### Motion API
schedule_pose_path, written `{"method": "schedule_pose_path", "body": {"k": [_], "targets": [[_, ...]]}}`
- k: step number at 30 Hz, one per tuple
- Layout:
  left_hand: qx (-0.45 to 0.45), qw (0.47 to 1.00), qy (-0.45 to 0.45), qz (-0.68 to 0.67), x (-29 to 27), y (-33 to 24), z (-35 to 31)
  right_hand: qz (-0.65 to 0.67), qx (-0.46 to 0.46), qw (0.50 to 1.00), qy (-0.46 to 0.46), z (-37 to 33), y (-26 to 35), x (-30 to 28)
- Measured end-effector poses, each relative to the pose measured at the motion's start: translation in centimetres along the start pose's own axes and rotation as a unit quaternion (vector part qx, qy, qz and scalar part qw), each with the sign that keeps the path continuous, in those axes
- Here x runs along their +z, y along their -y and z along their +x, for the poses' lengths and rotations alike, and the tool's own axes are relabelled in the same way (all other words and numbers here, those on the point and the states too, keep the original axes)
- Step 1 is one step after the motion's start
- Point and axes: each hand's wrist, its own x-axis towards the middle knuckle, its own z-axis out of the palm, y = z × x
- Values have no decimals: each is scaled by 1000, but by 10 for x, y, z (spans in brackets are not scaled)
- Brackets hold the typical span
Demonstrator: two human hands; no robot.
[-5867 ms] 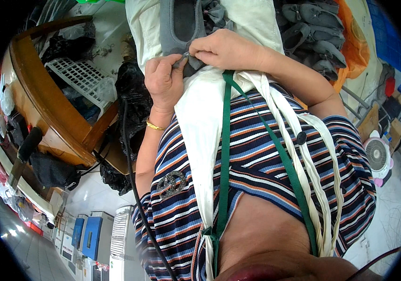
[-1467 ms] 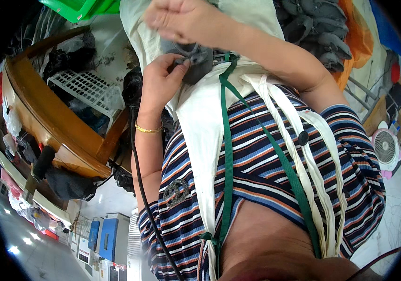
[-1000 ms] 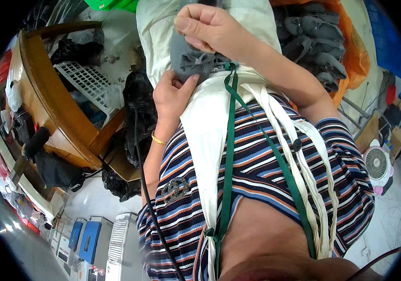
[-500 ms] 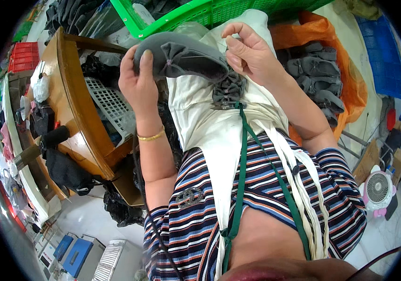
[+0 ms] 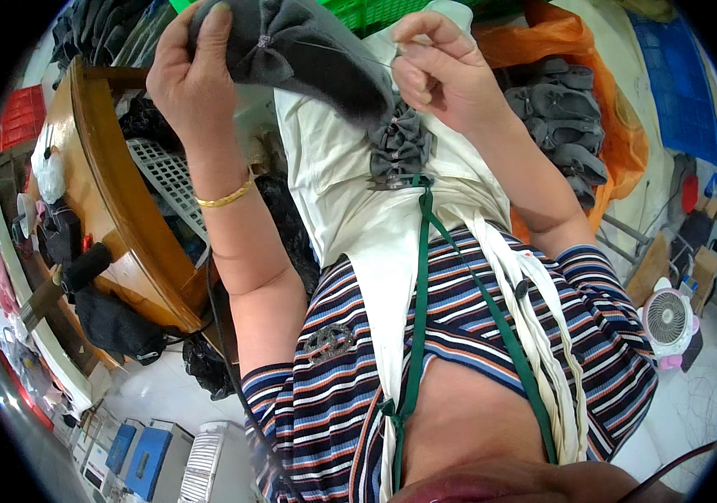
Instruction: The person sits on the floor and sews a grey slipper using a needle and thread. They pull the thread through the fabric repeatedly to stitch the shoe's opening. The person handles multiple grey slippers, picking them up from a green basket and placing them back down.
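My left hand grips a dark grey, soft fabric shoe by one end, thumb on top and fingers around it. A fabric bow with a small pinkish centre sits on the shoe. From this bow a thin thread runs taut to my right hand, whose fingers are closed in a pinch; any needle there is too small to make out. Several loose grey bows lie in a pile on my white apron. Beside them is a thin metal tool, partly covered.
An orange bag with several grey shoes stands to the right. A green crate is beyond my hands. On the left are a wooden table and a white plastic grid basket. A small fan stands at lower right.
My left hand has moved up and left with the shoe, which now tilts more. The thread between bow and right hand shows stretched. My right hand has shifted only slightly.
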Motion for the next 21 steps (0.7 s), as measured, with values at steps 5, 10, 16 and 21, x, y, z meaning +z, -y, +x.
{"method": "schedule_pose_path", "body": {"k": [5, 10, 16, 21], "targets": [[-300, 933, 193, 51, 3, 40, -36, -18, 67, 995, -75, -13, -19, -24], [-172, 936, 139, 274, 0, 85, -91, -277, 128, 938, -166, -19, -48, -30], [-243, 831, 201, 459, -6, 28, -78, -382, 180, 894, -153, 4, -70, -36], [-327, 879, 219, 269, -8, 14, -93, -484, 137, 859, -98, 20, -72, -6]]}}
